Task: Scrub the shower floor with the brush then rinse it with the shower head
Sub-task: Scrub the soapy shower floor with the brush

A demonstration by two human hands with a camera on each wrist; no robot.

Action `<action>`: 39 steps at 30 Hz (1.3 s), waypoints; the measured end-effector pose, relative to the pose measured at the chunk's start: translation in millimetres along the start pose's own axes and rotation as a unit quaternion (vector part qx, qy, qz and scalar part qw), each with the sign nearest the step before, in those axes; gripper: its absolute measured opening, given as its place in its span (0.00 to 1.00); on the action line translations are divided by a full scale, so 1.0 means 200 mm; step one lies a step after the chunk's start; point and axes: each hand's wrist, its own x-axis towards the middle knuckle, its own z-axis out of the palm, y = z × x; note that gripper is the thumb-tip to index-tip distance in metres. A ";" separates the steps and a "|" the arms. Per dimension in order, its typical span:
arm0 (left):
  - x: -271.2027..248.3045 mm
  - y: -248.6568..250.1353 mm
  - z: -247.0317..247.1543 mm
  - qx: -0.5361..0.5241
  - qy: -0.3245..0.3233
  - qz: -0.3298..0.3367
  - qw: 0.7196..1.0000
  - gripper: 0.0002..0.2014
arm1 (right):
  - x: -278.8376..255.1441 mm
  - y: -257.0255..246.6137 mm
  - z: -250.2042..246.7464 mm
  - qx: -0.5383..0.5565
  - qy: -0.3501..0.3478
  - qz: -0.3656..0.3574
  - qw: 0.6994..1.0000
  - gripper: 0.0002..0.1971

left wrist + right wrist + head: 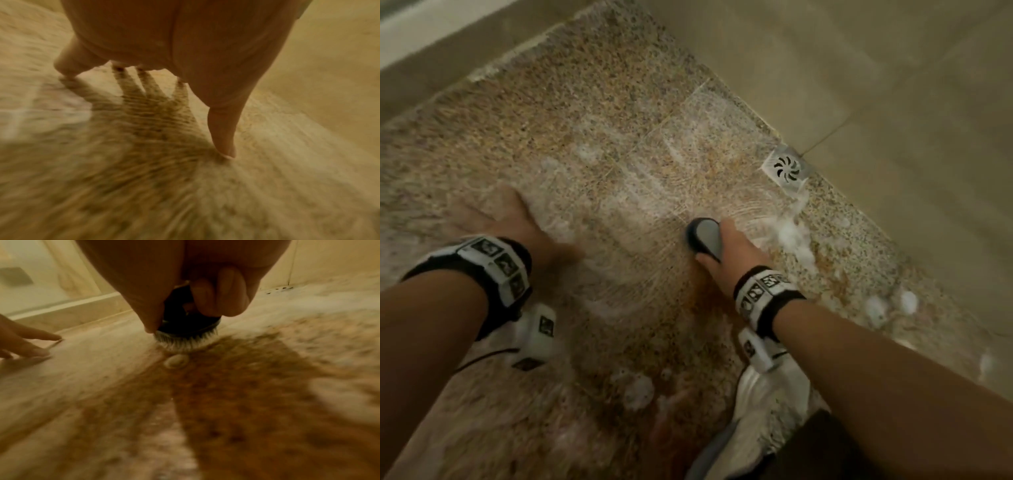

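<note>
While the right hand's fingers [220, 293] are curled over the dark round body of the scrubbing brush [189, 324], with the thumb laid down its near side, the pale bristles are seen splayed flat against the wet, speckled shower floor [592, 113]. From the head view the right hand [726, 250] is shown clamped on the grey-topped brush [705, 236], just short of the square floor drain [787, 168], which lies against the beige wall tiles [876, 85]. Clumps of white foam [791, 236] are gathered between brush and drain, and more foam lies along the wall edge.

The left hand [517, 222] is spread with its fingers apart and straight; only its fingertips [225, 147] are planted on the floor as a prop, well apart from the brush, and nothing is held in it.

Scrubbing is judged to be the step in hand; no shower head is visible, so rinsing is taken as not yet begun. For a good result, pressure should be kept even so that the bristles stay splayed, strokes should be overlapped, and the foam should be worked towards the drain. Since the floor is slick, weight on the left fingertips is best kept light.
</note>
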 end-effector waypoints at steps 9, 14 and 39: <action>0.02 -0.15 0.00 0.063 -0.011 0.006 0.998 0.71 | 0.26 0.20 -0.23 0.073 0.097 0.245 0.962 0.38; 0.03 -0.16 -0.01 0.077 -0.009 0.015 0.997 0.72 | 0.01 -0.12 0.04 0.087 0.041 0.079 0.992 0.34; 0.05 -0.16 0.00 0.077 -0.020 0.015 0.997 0.72 | -0.29 -0.09 0.22 0.095 0.027 0.062 0.993 0.31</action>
